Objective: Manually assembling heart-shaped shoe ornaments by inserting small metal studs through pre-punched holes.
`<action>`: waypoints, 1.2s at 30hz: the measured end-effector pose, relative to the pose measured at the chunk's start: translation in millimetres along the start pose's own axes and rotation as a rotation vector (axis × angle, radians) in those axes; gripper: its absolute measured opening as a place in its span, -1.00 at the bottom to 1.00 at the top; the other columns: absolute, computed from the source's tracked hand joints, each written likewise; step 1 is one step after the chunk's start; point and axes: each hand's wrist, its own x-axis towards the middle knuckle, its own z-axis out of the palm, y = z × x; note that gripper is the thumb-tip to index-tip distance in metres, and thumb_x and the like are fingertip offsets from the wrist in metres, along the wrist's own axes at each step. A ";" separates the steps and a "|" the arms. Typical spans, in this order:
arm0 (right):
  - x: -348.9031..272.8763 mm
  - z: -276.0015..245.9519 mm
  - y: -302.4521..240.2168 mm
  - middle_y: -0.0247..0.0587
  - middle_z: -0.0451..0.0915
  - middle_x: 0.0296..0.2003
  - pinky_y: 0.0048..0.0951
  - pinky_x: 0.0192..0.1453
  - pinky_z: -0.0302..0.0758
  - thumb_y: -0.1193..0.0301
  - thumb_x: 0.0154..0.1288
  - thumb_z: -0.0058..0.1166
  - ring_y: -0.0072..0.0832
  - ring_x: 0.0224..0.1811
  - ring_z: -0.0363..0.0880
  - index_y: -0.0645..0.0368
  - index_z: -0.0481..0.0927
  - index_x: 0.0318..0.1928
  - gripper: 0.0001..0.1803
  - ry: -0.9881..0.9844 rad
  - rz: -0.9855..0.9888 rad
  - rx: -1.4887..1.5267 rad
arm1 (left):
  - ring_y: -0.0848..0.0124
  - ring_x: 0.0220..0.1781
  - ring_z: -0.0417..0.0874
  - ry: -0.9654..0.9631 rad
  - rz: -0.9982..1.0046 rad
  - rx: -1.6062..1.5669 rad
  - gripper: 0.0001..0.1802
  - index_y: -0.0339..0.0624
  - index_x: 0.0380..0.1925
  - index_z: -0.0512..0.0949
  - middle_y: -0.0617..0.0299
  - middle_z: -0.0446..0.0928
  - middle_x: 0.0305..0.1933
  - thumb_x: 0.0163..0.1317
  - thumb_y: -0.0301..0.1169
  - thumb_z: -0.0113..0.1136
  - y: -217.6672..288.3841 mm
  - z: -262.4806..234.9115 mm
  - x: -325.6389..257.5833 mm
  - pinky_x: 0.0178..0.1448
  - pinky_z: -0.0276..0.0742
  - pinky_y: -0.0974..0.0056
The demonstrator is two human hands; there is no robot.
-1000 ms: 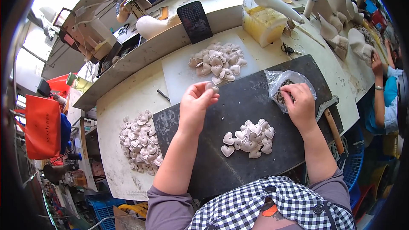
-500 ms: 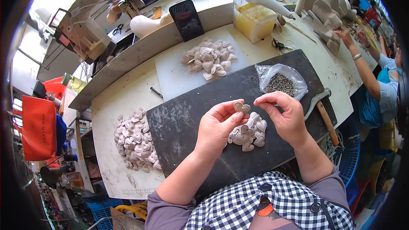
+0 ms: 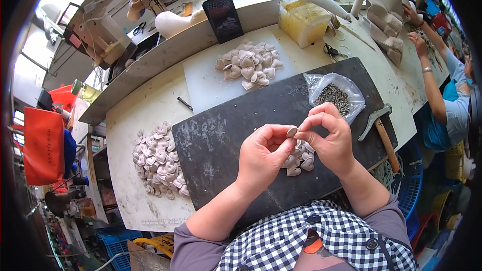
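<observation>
Over the dark mat [image 3: 226, 135], mid-frame, both my hands have come together. Left hand [image 3: 261, 158] pinches one small heart-shaped piece [image 3: 291, 131] — right hand [image 3: 329, 138], back from the bag of tiny beads [image 3: 335, 95] at upper right, presses its pinched fingertips against it, so fitting begins.

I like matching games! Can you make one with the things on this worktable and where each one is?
Things:
1 hammer
2 clear bag of small beads
3 dark phone
4 heart piece

Places:
A leaning on the raised ledge
B pinched between both hands
C right edge of the dark mat
D far right part of the mat

Pairs: 1-C, 2-D, 3-A, 4-B
</observation>
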 end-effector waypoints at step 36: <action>-23.7 -10.8 -8.8 -0.18 0.63 -0.29 -0.42 -0.15 0.57 0.62 0.30 0.21 -0.40 -0.26 0.66 0.25 0.51 -0.10 -0.79 -0.134 0.089 0.068 | 0.56 -0.31 0.67 -0.144 0.089 0.431 -0.79 -0.29 -0.14 0.63 0.23 0.65 -0.25 0.25 -0.51 0.37 13.4 1.3 4.4 -0.22 0.61 0.43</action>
